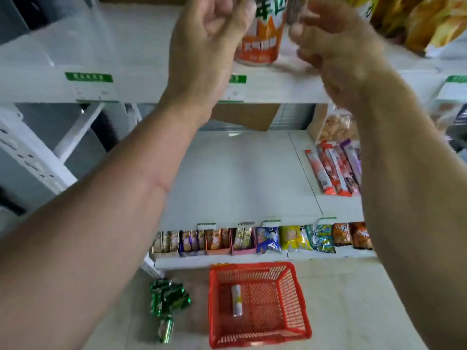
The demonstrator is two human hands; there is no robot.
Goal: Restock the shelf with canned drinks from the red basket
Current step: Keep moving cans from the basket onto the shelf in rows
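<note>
An orange canned drink (261, 39) stands upright on the upper white shelf (151, 87). My left hand (207, 39) is raised just left of it, fingers loosely curled and apart, fingertips by the can's upper left edge without wrapping it. To the can's right my right hand (336, 41) is blurred, with bent fingers and nothing visible in it. Down on the floor sits the red basket (213, 306), holding one white can (237, 300) lying on its side.
Several green cans (169, 296) lie on the floor left of the basket. The middle shelf (240, 173) holds snack bars (333, 168) at its right. Small snack packs (252, 238) line the lowest shelf. Yellow chip bags (429, 21) fill the upper shelf's right.
</note>
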